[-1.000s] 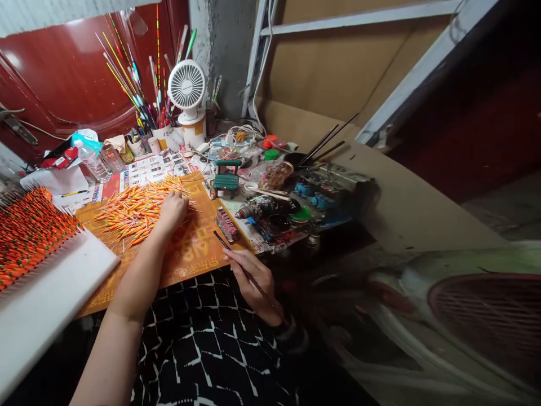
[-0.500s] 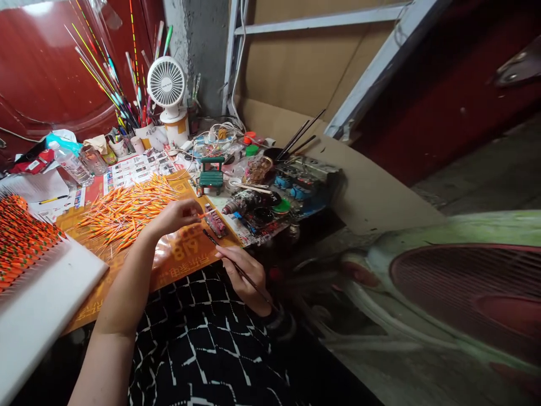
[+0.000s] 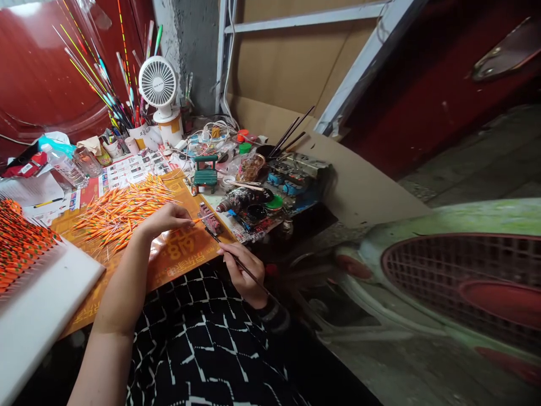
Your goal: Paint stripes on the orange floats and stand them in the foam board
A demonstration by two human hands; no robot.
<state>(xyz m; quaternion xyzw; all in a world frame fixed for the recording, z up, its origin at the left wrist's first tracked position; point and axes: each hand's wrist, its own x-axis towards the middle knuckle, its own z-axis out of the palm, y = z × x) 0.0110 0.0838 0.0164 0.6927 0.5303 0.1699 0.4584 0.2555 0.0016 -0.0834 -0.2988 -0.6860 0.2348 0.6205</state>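
Note:
My left hand [image 3: 171, 217] is closed on one small orange fishing float [image 3: 198, 220], its pale stem pointing right. My right hand [image 3: 244, 273] pinches a thin dark paintbrush [image 3: 240, 262], its tip up and to the left. That tip is close to a small paint-stained block [image 3: 210, 219] at the mat's right edge; whether they touch I cannot tell. To the left of my left hand, a heap of orange floats [image 3: 122, 211] lies on the orange mat [image 3: 169, 265]. More orange floats [image 3: 21, 254] stand in rows in a white foam slab [image 3: 51, 316].
A white fan [image 3: 158, 83] and holders of long, thin floats stand at the back. A small green chair-shaped stand [image 3: 205, 172], a paint-smeared bottle [image 3: 243, 198] and a green lid [image 3: 275, 202] crowd the right side. A dusty green-rimmed appliance [image 3: 422, 225] is on my right.
The view has shifted slightly to the right. My left hand has turned, so its fingers now point more to the right with the float. The brush remains in my right hand.

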